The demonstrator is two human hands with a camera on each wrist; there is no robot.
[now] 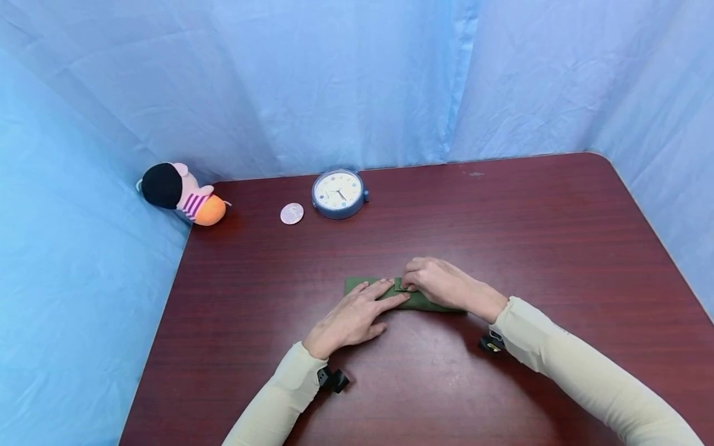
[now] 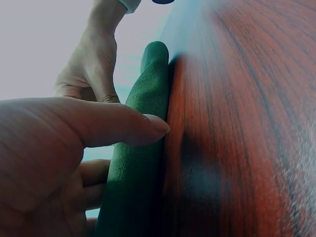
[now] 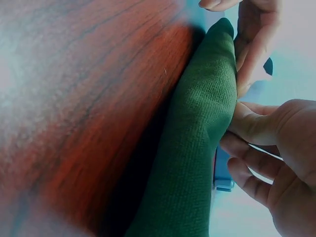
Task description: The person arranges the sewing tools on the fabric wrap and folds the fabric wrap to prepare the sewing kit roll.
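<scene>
A long, flat green fabric pouch (image 1: 429,303) lies crosswise on the table; it could also be a folded cloth. My left hand (image 1: 351,317) rests on its left and middle part, fingers spread and fairly straight. In the left wrist view, the left thumb (image 2: 118,123) lies along the pouch's near edge. My right hand (image 1: 443,285) has its fingers curled at the pouch's top, pinching a small flap (image 1: 399,285) close to the left fingertips. The right wrist view shows the right thumb and fingers (image 3: 254,126) at the fabric's upper edge; what lies beneath them is hidden.
Toward the back edge stands a round blue alarm clock (image 1: 338,193), with a small pale disc (image 1: 292,214) left of it. A plush toy (image 1: 186,193) with a black cap sits at the back left corner. Blue curtains (image 1: 334,80) surround the dark red table (image 1: 530,229).
</scene>
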